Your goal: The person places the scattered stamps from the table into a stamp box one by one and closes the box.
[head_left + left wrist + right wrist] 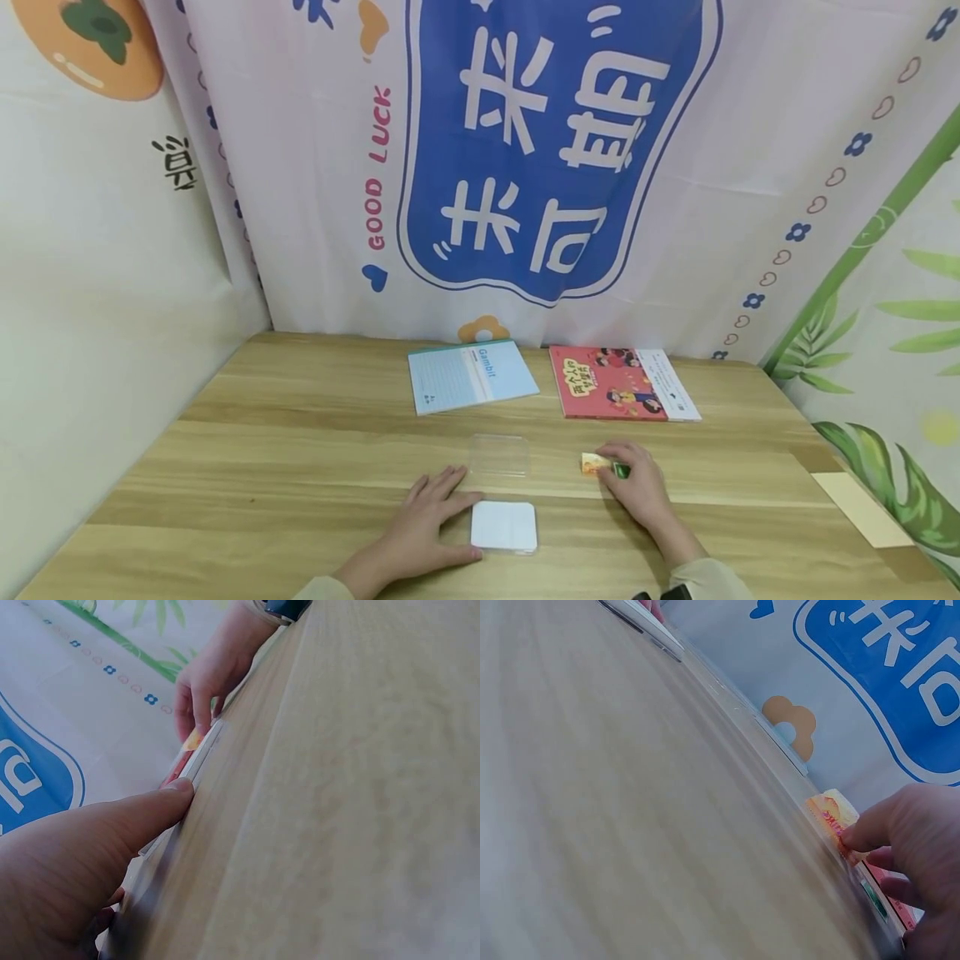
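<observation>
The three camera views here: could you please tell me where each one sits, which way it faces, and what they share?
Head view: above the wooden table, looking forward and down; shows left hand beside the white card case, and right hand on a small orange card.
Left wrist view: low at table level, facing along the case edge; left hand near, right hand beyond.
Right wrist view: low, facing the blue banner; right hand touching the orange card.
Shared: the card and right hand appear in all views.
</observation>
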Available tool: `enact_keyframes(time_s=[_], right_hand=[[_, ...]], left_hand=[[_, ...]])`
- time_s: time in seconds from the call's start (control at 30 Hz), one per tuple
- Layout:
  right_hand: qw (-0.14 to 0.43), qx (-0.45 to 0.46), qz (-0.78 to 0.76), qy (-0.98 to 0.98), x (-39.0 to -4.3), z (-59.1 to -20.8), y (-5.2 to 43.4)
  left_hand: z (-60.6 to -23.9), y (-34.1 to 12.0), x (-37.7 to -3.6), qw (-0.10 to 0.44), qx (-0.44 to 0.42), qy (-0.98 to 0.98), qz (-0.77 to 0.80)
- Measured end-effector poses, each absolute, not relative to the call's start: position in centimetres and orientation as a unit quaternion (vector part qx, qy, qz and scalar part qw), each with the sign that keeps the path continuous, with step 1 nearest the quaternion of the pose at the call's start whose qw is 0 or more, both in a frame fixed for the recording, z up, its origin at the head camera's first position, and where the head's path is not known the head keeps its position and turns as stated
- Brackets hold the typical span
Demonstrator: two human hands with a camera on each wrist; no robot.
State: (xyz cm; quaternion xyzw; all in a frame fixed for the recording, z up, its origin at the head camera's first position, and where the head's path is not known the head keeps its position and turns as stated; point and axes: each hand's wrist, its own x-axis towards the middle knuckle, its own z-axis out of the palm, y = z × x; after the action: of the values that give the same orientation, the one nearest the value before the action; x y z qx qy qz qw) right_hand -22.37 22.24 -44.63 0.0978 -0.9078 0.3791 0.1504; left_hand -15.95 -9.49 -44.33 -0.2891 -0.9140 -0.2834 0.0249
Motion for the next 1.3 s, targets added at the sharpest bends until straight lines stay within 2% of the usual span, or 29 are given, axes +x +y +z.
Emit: enact_keyframes(time_s=[0.5,0.73,1.0,1.3], right_hand=[[0.167,0.088,0.377,-0.907,-22.5,-44.2,21.9],[0.132,0.070,0.392,-0.908,-22.3,-44.1,21.7],[0.124,0.069,0.429,-0.892,-22.0,-43.7,21.5],[0.073,0.060,0.510,-0.855,-21.5,-42.2,19.7]], left_hand=[[-43.8,-9.6,-15.9,0.019,-0.284,-0.917,-0.279],[-43.7,-9.7,-15.9,0.018,-0.285,-0.917,-0.280],[-43.7,-9.6,-15.9,0.017,-0.288,-0.915,-0.280],[-44.3,-9.4,-15.8,0.027,-0.290,-0.914,-0.282]])
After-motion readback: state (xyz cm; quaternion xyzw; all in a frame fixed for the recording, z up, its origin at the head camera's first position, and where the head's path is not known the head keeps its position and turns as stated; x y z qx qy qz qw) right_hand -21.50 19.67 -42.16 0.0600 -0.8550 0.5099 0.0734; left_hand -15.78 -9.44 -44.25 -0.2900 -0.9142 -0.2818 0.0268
